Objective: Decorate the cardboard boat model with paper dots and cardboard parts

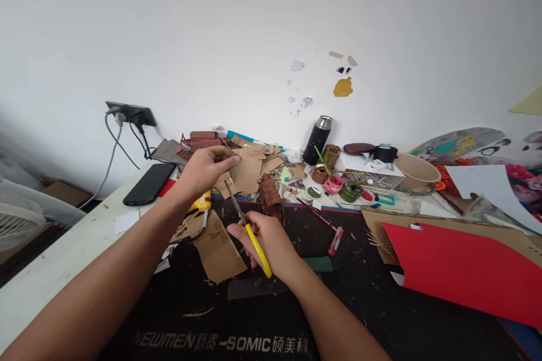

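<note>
My left hand (209, 168) is over the heap of scraps at the back, thumb and fingers pinched at the edge of a brown cardboard piece (249, 170). My right hand (271, 242) grips a pair of scissors (255, 245) by the yellow handles, with the metal blades pointing up and left toward the cardboard. Just right of the blades lies a brown, rough-surfaced paper form (271, 198). Below my left hand, a flat cardboard piece (220, 251) rests on the black mat beside a yellow glue gun (204, 203), partly hidden by my forearm.
A black phone (149, 184) lies at the left. Open paint jars (333, 183) and a black thermos (317, 140) stand at the back. A red sheet (466, 271) covers cardboard on the right. A pink-handled screwdriver (336, 241) and a green strip (318, 264) lie on the mat.
</note>
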Action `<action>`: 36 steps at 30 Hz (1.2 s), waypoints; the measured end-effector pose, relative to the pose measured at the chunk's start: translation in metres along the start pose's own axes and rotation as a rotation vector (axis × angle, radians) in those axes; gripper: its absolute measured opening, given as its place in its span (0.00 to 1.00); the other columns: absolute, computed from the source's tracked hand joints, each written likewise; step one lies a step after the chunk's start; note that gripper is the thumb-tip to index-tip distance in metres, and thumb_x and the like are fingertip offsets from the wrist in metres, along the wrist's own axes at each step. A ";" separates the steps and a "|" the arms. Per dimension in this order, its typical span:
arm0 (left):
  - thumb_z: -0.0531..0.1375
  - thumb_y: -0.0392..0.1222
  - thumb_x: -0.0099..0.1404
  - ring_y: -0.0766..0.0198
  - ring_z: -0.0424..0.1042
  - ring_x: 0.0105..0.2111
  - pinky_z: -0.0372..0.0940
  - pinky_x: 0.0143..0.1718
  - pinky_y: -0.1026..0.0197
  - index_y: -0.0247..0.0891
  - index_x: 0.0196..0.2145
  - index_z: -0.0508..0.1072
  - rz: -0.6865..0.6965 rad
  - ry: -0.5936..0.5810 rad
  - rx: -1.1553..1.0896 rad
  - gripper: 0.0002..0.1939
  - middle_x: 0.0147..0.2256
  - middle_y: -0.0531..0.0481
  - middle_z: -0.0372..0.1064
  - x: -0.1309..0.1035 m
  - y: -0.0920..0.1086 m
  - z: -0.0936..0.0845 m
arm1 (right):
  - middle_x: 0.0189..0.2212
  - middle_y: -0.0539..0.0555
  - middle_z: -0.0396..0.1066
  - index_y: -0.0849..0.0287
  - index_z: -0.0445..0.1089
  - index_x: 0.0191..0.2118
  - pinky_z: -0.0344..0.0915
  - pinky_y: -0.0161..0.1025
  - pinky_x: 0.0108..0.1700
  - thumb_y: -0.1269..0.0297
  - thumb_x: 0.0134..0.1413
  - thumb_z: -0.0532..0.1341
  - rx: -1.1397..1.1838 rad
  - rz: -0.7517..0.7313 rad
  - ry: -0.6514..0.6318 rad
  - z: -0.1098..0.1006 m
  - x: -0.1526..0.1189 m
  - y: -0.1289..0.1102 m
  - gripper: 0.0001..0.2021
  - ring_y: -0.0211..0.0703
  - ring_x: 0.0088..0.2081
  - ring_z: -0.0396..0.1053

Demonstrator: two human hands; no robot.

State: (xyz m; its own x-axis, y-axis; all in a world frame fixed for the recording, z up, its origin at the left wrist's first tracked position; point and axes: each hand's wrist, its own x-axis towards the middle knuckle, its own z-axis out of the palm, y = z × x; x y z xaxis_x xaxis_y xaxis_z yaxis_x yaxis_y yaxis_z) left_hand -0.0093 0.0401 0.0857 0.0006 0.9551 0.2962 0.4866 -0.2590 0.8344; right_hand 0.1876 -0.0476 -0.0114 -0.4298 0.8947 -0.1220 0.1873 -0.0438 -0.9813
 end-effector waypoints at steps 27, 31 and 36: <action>0.69 0.56 0.60 0.60 0.67 0.32 0.63 0.36 0.58 0.40 0.27 0.76 -0.049 0.092 -0.187 0.17 0.30 0.50 0.72 0.000 0.004 -0.002 | 0.20 0.44 0.70 0.57 0.70 0.41 0.68 0.32 0.21 0.32 0.49 0.74 0.317 0.033 -0.044 0.003 0.008 0.001 0.32 0.36 0.17 0.68; 0.69 0.56 0.59 0.60 0.66 0.31 0.62 0.35 0.58 0.40 0.26 0.75 -0.047 0.101 -0.196 0.17 0.29 0.50 0.71 0.000 0.005 -0.003 | 0.20 0.43 0.70 0.56 0.70 0.44 0.67 0.32 0.20 0.31 0.50 0.72 0.295 0.050 -0.051 0.002 0.008 0.003 0.32 0.37 0.16 0.69; 0.69 0.56 0.59 0.60 0.67 0.31 0.63 0.34 0.57 0.40 0.27 0.76 -0.042 0.090 -0.186 0.16 0.29 0.49 0.72 0.000 0.005 -0.004 | 0.20 0.44 0.70 0.56 0.70 0.43 0.66 0.31 0.19 0.31 0.52 0.71 0.286 0.042 -0.057 0.003 0.008 0.002 0.32 0.37 0.16 0.69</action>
State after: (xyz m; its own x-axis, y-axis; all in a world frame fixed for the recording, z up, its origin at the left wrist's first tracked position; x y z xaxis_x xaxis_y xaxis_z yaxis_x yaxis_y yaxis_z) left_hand -0.0101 0.0385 0.0922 -0.0985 0.9512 0.2924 0.3151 -0.2489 0.9158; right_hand 0.1820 -0.0424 -0.0149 -0.4770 0.8635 -0.1637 -0.0470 -0.2110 -0.9763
